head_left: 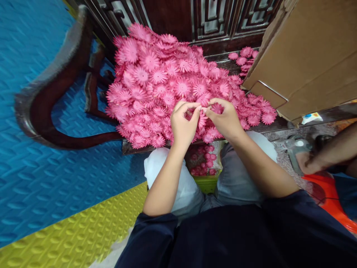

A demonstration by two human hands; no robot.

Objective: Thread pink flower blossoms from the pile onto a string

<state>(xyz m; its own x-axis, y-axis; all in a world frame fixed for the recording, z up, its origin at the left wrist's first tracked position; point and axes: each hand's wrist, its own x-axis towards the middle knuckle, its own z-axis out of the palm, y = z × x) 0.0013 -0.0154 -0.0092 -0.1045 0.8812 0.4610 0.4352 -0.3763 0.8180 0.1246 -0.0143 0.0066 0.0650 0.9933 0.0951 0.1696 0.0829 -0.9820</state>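
My left hand (184,121) and my right hand (224,117) meet fingertip to fingertip over the near side of a big heap of pink artificial flowers (150,61). Thumb and index finger of each hand are pinched together. Between the tips a bit of a pink artificial flower (200,105) shows; the fingers hide most of it, and it blends with the blossoms behind. The blossoms are flat and round with many narrow petals, several with a small dark dot at the centre.
The heap lies on a dark wooden bench (135,147) with a curved armrest (41,100). At right stands a cardboard box (306,56), with more flowers beside it. Between my knees is a green container (206,183) near further flowers. Another person's foot (306,162) is at right.
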